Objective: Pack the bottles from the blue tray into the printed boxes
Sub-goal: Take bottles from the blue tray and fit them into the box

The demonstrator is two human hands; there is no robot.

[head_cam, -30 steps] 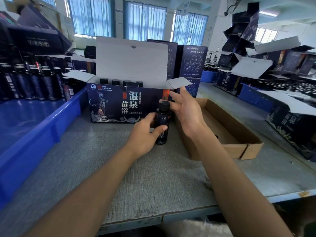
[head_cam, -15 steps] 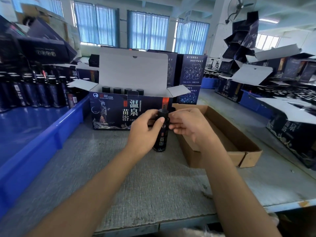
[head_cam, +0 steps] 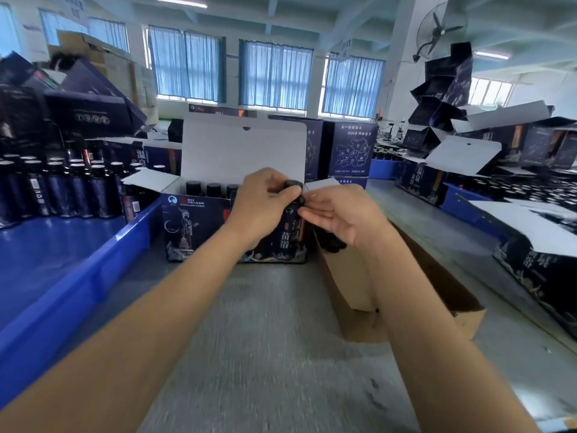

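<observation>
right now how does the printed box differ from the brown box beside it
The printed box is dark with artwork; the brown box is plain cardboard. The printed box stands tall with a raised lid; the brown box is low, lidless. Bottle caps show in the printed box; the brown box's inside is mostly hidden. Both are open-topped.

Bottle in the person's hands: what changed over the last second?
The bottle was lifted off the table and is now held against the open printed box, cap at its rim. The left hand grips it higher up; the right hand touches its neck. Box, blue tray and cardboard tray stayed put.
</observation>
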